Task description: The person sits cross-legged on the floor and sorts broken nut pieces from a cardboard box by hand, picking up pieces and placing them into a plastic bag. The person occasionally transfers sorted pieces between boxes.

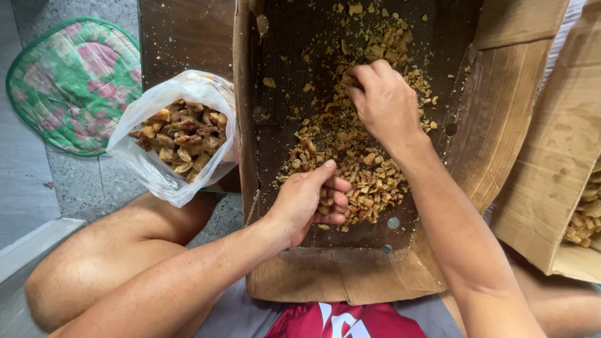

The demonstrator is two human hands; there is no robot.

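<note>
Grey stone floor, person sitting low over a cardboard box (494,119) of pale nut pieces (360,169). Left hand (307,203) is curled shut around a handful, right hand (385,100) pinches bits further back. Looks mid-sorting; that handful probably needs dropping into the plastic bag (178,134) alongside.

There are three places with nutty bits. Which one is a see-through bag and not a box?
The clear plastic bag on the left, beside the big cardboard box where both hands work. It holds darker brown chunks; the box at the right edge is cardboard too.
</note>
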